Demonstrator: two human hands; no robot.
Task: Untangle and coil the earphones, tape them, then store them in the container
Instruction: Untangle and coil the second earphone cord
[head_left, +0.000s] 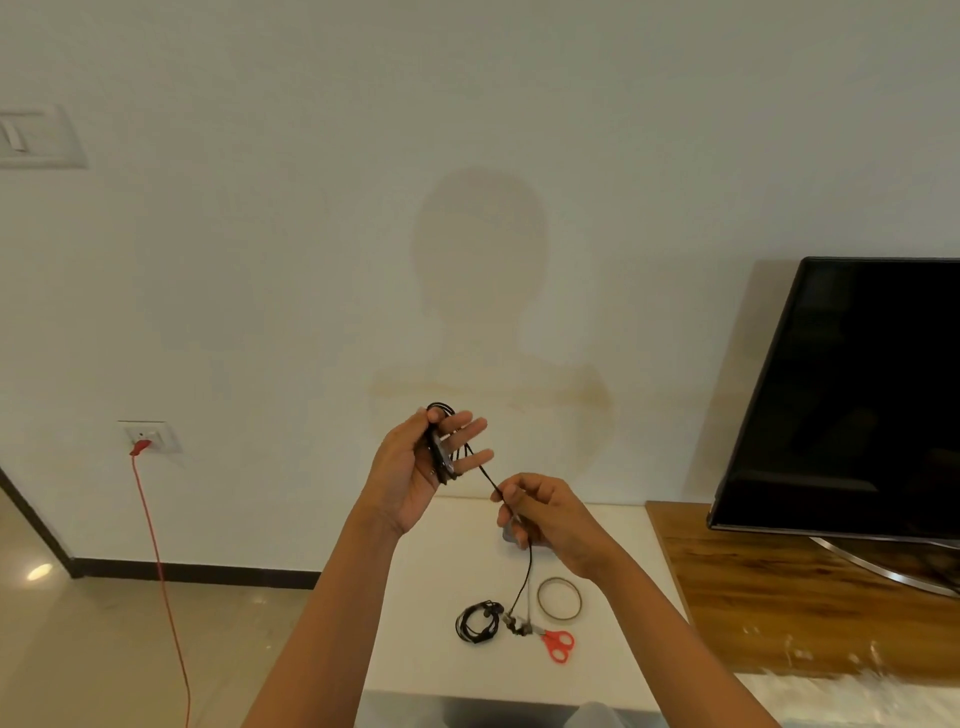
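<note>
"What do the hands hold?"

"The left hand (415, 467) has black earphones (441, 449) looped round its fingers, with the thumb on top. The right hand (545, 519) pinches their wire (530, 566) lower down."

"And below?"

"A white table (415, 597). On it lie a coiled pair of earphones (478, 621), a tape roll (559, 598) and red scissors (557, 644). The wire hangs down and ends just beside the scissors."

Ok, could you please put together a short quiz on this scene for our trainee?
1. True or false: the red scissors lie on the table.
2. Fill in: the right hand pinches the black earphone ____.
3. What is wound round the left hand? A a shoelace; B the earphone cable; C a ribbon.
Key: 1 true; 2 cable; 3 B.
</note>
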